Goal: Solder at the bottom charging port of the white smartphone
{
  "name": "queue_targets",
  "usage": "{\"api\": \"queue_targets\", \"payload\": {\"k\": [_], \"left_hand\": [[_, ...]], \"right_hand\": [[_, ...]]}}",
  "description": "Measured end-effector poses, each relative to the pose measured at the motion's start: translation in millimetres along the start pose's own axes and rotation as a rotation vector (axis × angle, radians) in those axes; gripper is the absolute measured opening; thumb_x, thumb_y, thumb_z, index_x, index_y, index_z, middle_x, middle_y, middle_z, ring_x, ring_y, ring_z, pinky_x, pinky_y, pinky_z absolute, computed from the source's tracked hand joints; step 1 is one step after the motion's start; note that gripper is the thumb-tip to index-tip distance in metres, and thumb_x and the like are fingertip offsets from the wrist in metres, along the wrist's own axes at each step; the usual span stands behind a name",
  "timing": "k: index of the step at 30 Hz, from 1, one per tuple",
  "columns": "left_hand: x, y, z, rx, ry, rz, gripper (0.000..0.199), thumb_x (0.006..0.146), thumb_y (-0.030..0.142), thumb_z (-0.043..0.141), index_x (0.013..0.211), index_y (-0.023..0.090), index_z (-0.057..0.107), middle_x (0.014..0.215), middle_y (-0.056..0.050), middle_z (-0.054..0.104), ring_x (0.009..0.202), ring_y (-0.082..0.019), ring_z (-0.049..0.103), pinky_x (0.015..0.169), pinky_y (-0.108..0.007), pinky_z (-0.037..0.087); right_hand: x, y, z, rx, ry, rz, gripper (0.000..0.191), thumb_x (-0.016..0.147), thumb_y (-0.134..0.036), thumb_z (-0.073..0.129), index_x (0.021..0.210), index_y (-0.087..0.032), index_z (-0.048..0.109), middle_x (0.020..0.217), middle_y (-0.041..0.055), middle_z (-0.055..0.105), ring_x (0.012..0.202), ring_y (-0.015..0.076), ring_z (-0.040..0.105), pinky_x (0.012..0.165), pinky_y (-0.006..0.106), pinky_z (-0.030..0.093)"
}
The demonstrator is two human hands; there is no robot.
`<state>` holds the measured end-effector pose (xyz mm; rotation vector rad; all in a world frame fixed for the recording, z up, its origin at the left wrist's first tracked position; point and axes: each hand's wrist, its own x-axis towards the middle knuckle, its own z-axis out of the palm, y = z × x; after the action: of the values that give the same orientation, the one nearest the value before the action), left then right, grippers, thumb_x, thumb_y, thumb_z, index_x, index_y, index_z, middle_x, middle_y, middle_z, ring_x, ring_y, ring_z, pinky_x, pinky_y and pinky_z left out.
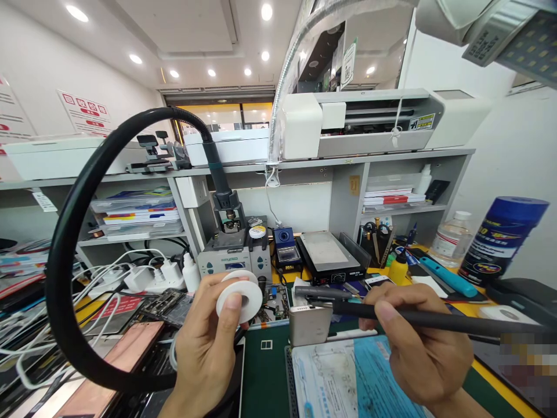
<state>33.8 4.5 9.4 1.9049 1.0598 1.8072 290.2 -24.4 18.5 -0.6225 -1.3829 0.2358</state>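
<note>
A small white flanged spool [250, 299] is pinched between the thumb and fingers of my left hand [206, 337], above the green mat [265, 383]. Wire or braid on the spool cannot be made out. My right hand [418, 342] closes around a long black pen-shaped tool [435, 319], lying nearly level with one end pointing left. Close beside that end is a dark grey pen-like piece [324, 293], above a silver metal block [310, 325]. On the mat between the hands lies a small silver frame-like part [266, 345]. A blue-and-white printed sheet [331, 377] sits below my right hand.
A thick black hose [61, 249] loops on the left to a hot air station [230, 255]. Behind stand a blue soldering station [285, 247] and a flat heating plate [328, 252]. Phone parts [117, 360] and white cables crowd the left; a blue spray can [502, 241] stands right.
</note>
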Motion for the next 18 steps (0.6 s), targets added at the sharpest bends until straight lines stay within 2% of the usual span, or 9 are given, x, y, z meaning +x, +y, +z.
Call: {"api": "queue_targets", "payload": {"k": [6, 10, 18], "left_hand": [[1.1, 2.4, 0.6, -0.008, -0.004, 0.000, 0.022, 0.102, 0.033, 0.054, 0.115, 0.028, 0.071, 0.117, -0.006, 0.064, 0.095, -0.021, 0.066, 0.058, -0.024, 0.055], [1.0, 1.9, 0.8, -0.011, -0.009, -0.006, 0.022, 0.103, 0.032, 0.053, 0.115, 0.028, 0.070, 0.118, -0.006, 0.063, 0.098, -0.021, 0.065, 0.063, -0.025, 0.055], [0.8, 1.5, -0.2, -0.005, -0.004, 0.011, 0.021, 0.104, 0.030, 0.051, 0.115, 0.029, 0.070, 0.119, -0.003, 0.061, 0.097, -0.018, 0.064, 0.069, -0.026, 0.052]], "right_hand": [[0.9, 1.2, -0.3, 0.023, 0.061, 0.088, 0.014, 0.098, -0.017, 0.060, 0.085, -0.023, 0.063, 0.074, -0.0016, 0.063, 0.052, 0.0141, 0.063, 0.050, 0.031, 0.053], [2.2, 0.0, 0.2, -0.007, 0.058, 0.131, 0.015, 0.098, -0.019, 0.061, 0.083, -0.022, 0.062, 0.076, -0.0016, 0.063, 0.052, 0.0126, 0.064, 0.048, 0.028, 0.053], [1.5, 0.4, 0.0, -0.035, 0.068, 0.123, 0.017, 0.099, -0.020, 0.061, 0.083, -0.022, 0.061, 0.073, -0.0020, 0.061, 0.052, 0.0122, 0.063, 0.048, 0.027, 0.054]]}}
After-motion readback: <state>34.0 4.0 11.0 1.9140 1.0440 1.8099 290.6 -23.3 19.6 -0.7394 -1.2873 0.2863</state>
